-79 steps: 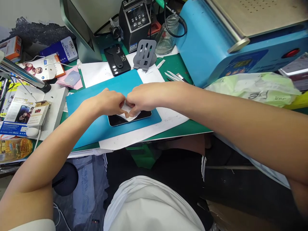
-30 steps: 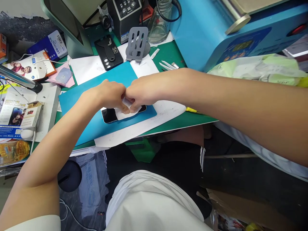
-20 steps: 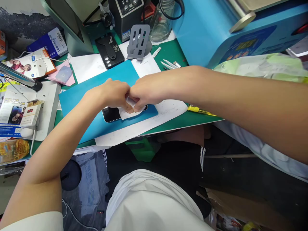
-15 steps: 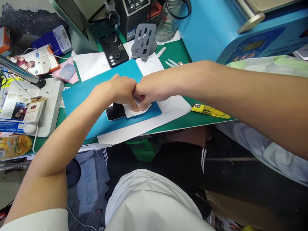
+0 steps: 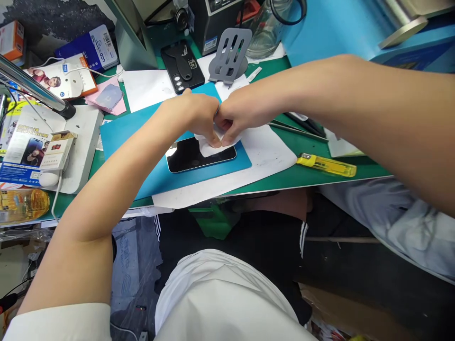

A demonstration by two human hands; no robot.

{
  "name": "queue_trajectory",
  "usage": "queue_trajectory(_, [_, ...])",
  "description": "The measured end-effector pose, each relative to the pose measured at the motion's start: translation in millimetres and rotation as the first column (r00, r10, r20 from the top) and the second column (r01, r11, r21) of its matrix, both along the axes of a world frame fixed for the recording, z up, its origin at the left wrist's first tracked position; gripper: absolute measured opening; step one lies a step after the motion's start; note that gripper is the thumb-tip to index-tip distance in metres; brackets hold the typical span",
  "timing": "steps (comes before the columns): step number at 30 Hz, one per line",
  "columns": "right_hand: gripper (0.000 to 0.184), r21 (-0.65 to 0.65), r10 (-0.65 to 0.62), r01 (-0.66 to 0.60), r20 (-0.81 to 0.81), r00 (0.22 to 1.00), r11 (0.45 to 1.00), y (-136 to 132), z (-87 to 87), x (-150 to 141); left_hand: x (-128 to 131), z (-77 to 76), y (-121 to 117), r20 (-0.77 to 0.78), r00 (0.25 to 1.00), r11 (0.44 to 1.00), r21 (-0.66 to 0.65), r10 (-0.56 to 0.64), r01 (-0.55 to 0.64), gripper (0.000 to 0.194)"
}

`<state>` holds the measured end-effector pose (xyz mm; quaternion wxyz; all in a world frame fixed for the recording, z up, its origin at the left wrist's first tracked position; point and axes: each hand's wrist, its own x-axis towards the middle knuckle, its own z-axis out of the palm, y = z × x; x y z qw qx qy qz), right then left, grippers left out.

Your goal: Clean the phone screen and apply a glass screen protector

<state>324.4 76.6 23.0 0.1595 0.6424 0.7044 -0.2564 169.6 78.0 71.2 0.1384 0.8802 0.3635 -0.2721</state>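
Note:
A smartphone (image 5: pixel 194 160) with a glossy black screen lies face up on a blue mat (image 5: pixel 133 130). A crumpled white wipe (image 5: pixel 208 148) covers the upper right part of its screen. My left hand (image 5: pixel 202 114) is closed on the left side of the wipe, with the fingertips pinching it. My right hand (image 5: pixel 240 112) meets it from the right, its thumb and fingers also pinching the wipe. The two hands touch each other just above the phone. Some fingertips are hidden behind the hands.
A yellow utility knife (image 5: pixel 327 165) lies by the table's front edge. Behind the mat are a black phone case (image 5: pixel 182 66) and a grey slotted stand (image 5: pixel 230 56). A white lamp base (image 5: pixel 83 142) and small boxes stand on the left.
Both hands and the wipe have moved up from the lower edge of the phone, uncovering more of the screen. The view has shifted slightly.

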Motion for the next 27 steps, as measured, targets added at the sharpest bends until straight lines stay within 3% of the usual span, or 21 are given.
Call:
queue_trajectory(2, [0.04,-0.076,0.219,-0.216,0.03,0.975,0.973,2,7.9,-7,-5,-2.5,8,-0.014,1.0,0.999,0.031,0.017,-0.016,0.063])
queue_trajectory(4, [0.045,-0.103,0.311,-0.304,0.066,0.948,0.947,1,19.6,-19,-13,-6.1,14,-0.012,0.998,0.998,0.025,0.059,-0.059,0.067])
queue_trajectory(7, [0.045,-0.099,0.301,-0.291,0.103,0.948,0.951,-6,36.6,-39,-26,-9.6,20,0.06,0.991,0.992,-0.048,0.122,-0.119,0.074])
queue_trajectory(10, [0.046,-0.094,0.305,-0.296,0.103,0.947,0.95,-8,40.4,-48,-33,-8.6,18,0.094,0.986,0.988,-0.086,0.14,-0.132,0.071])
queue_trajectory(16, [0.04,-0.112,0.332,-0.326,0.04,0.942,0.939,5,7.6,-33,-30,-4.3,8,0.035,0.999,0.997,-0.076,-0.013,0.015,0.052])
queue_trajectory(19, [0.04,-0.133,0.299,-0.292,0.033,0.954,0.947,5,2.9,-31,-27,-5.9,8,0.036,0.998,0.995,-0.082,-0.048,0.05,0.052])
queue_trajectory(27, [0.047,-0.146,0.364,-0.351,0.074,0.928,0.925,-20,38.4,-43,-27,-14.8,16,0.054,0.998,0.992,-0.115,-0.04,0.046,0.054])
